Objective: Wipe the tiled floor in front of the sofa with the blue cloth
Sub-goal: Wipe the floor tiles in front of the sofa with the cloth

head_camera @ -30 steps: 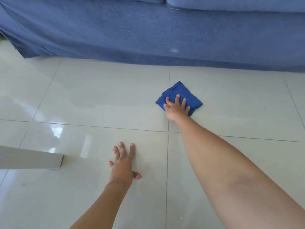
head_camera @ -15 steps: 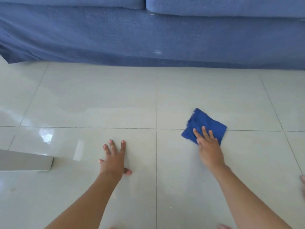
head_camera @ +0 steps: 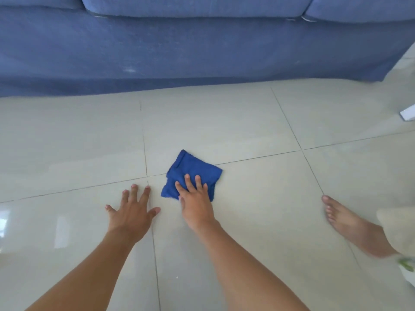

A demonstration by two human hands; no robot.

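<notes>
- The blue cloth [head_camera: 192,175] is now seen lying folded on the tiled floor [head_camera: 247,122], straddling a grout line just right of a tile junction; half a second ago it was further right of the left hand, and a second ago it was pushed far out towards the sofa [head_camera: 179,48].
- It can be judged that the cloth has been drawn back and across, so the tiles nearest the sofa have been swept and the nearer tiles are now being covered.
- The right hand [head_camera: 197,205] is pressed flat on the near edge of the cloth, its fingers [head_camera: 188,182] spread and extended over the fabric; nothing is clenched, the cloth being held down by pressure only.
- The left hand [head_camera: 132,212] is planted on the bare floor just beside the cloth, apart from it, fingers splayed and released, holding nothing; it appears to be used as a support.
- A bare foot [head_camera: 345,223] has come into view at the right, well apart from the cloth.
- A white object [head_camera: 407,113] is partly seen at the right edge; what it is cannot be told.
- No containers are visible, so nothing can be said of contents.
- Wiping is judged to be mid-course, with tiles to the right not yet seen to be covered.
</notes>
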